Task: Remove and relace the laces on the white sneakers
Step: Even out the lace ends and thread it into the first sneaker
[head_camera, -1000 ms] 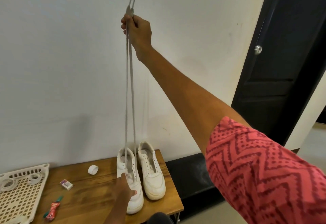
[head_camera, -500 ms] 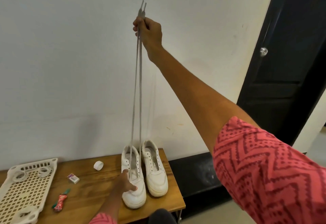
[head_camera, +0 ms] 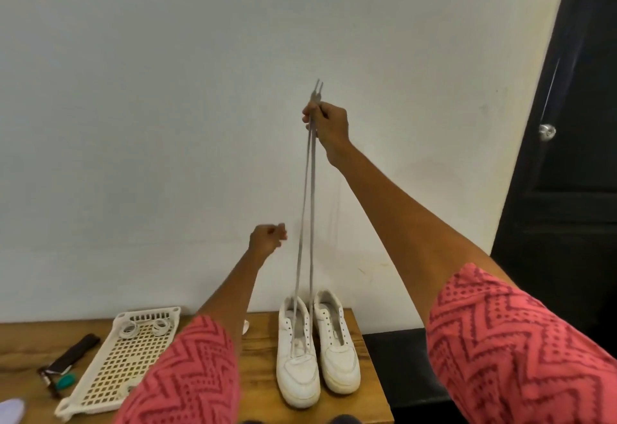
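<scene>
A flat, pale grey lace (head_camera: 306, 210) rises in two taut strands from the lower eyelets of the left white sneaker (head_camera: 297, 353), which stands toe toward the camera on the wooden worktop (head_camera: 260, 357), touching or just beside its unlaced twin, the right white sneaker (head_camera: 335, 343). Both shoes are smooth, leather-like, with thick rubbery soles and rounded toes; both heels point to the wall. The right hand (head_camera: 329, 126), raised high above the shoes, pinches both strands together near their stiff tips, which poke up past the fingers. The left hand (head_camera: 267, 238) is in the air between shoe and right hand, just left of the strands; its fingers are loosely curled, holding nothing, and whether they touch the lace I cannot tell. Both arms wear short coral sleeves (head_camera: 521, 350) with a darker zigzag print. Left of the shoes lies a cream plastic tray (head_camera: 110, 367) with a square-grid perforated bottom, holding two small coils of white lace at its far end. Further left lies a dark flat strap-like object (head_camera: 71, 353) beside a small teal item (head_camera: 65, 382). Behind is a plain matte white wall (head_camera: 167, 123); to the right stands a black door (head_camera: 574, 156) with a round metal knob (head_camera: 547, 131).
</scene>
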Motion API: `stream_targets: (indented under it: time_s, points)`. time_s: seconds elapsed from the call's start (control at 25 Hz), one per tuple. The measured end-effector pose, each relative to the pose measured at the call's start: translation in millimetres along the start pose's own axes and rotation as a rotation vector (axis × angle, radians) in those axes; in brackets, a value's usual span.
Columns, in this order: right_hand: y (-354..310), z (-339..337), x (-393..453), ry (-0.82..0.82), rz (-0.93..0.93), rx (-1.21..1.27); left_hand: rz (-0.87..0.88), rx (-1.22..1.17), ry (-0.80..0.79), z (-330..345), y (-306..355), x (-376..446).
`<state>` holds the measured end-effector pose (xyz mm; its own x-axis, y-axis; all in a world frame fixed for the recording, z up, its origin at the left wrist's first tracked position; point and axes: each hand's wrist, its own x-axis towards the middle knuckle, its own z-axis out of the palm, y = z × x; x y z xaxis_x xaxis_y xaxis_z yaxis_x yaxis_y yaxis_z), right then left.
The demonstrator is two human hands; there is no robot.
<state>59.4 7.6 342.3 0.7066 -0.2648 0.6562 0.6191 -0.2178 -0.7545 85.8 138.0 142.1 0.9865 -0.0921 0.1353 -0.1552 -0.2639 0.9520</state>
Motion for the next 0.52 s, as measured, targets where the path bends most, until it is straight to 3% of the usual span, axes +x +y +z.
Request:
stream_targets:
  time_s: [0.2, 0.32, 0.52]
  points:
    - [-23.3, -2.8, -18.9, -0.066, -0.041, -0.100, 0.189, -0.227, -0.126, -11.8, 126.6, -27.0]
    - [-31.0, -6.4, -24.1, -0.062, -0.044, -0.130, 0.256, -0.255, -0.122, -8.0, 151.0, -39.1]
    - [-30.1, -18.0, -28.9, -0.111, -0.019, -0.163, 0.360, -0.112, -0.068, -11.4, 157.3, -41.6]
